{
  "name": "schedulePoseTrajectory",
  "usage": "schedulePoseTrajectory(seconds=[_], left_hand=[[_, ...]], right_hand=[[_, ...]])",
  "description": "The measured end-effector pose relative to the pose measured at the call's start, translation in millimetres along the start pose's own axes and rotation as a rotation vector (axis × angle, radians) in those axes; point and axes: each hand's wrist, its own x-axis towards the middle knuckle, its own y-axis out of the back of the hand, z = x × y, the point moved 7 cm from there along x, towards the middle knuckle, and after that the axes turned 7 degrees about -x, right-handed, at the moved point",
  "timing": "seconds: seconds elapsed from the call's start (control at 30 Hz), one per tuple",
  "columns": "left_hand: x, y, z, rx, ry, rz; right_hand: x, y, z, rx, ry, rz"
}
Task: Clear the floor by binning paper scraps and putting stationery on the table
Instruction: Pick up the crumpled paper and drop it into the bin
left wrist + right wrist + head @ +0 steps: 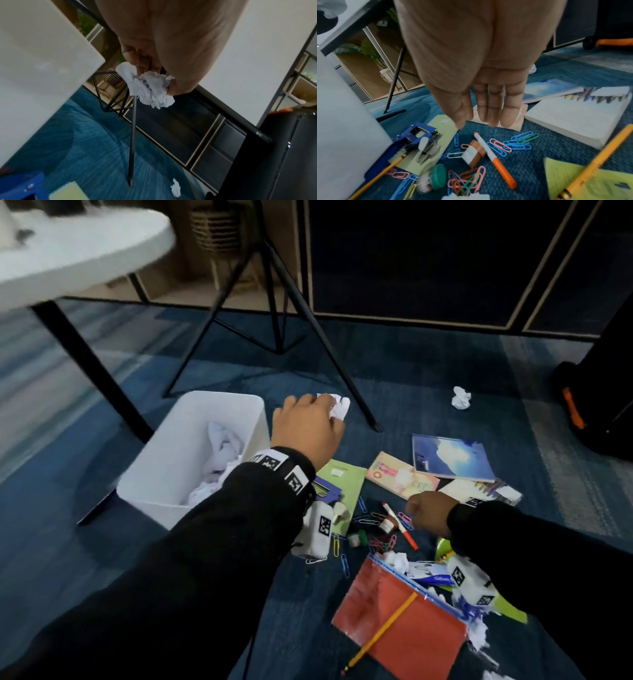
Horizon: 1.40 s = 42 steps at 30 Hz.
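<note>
My left hand [322,414] hovers just right of the white bin [219,398] and grips a crumpled paper ball [339,408]; the left wrist view shows the fingers [137,59] curled round that ball [150,89]. My right hand [423,513] hangs over the stationery pile, its fingers [489,112] straight, pointing down and empty. Below it lie an orange marker [496,158], coloured paper clips [515,143] and a blue hole punch [414,135]. A second paper ball [460,398] lies on the carpet at the far right.
The bin holds several crumpled papers. The white table [68,251] stands at upper left, and black tripod legs [329,347] cross behind the bin. Books [452,457], a red zip pouch [400,621] and a pencil [383,631] lie on the floor. A black bag [603,405] stands right.
</note>
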Motion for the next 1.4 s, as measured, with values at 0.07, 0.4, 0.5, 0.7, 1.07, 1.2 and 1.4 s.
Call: schedulePoseTrajectory(seconds=[0.07, 0.4, 0.5, 0.7, 1.07, 1.2, 1.4], left_hand=[[-4.4, 18.3, -2.0, 0.003, 0.023, 0.016], [-26.1, 90.1, -83.5, 0.049, 0.235, 0.059], [-35.8, 87.7, -110.4, 0.124, 0.309, -0.037], [-64.9, 50.5, -138.9, 0.091, 0.325, -0.216], [-65.6, 42.9, -133.6, -0.058, 0.219, -0.165], [-64.1, 40.8, -138.0, -0.041, 0.234, -0.145], [-63.2, 39.1, -137.9, -0.056, 0.225, -0.149]], right_hand=[[-4.0, 12.4, -14.8, -0.032, 0.031, 0.017], [2.0, 48.4, -86.2, 0.002, 0.120, 0.123], [4.0, 59.8, -114.1, 0.048, 0.156, 0.156], [-5.0, 46.5, -135.3, 0.027, 0.187, 0.096], [2.8, -48.5, -88.2, -0.383, 0.125, -0.254], [11.3, -71.2, -82.5, -0.404, 0.109, -0.331], [16.2, -78.8, -74.2, -0.371, 0.049, -0.350]])
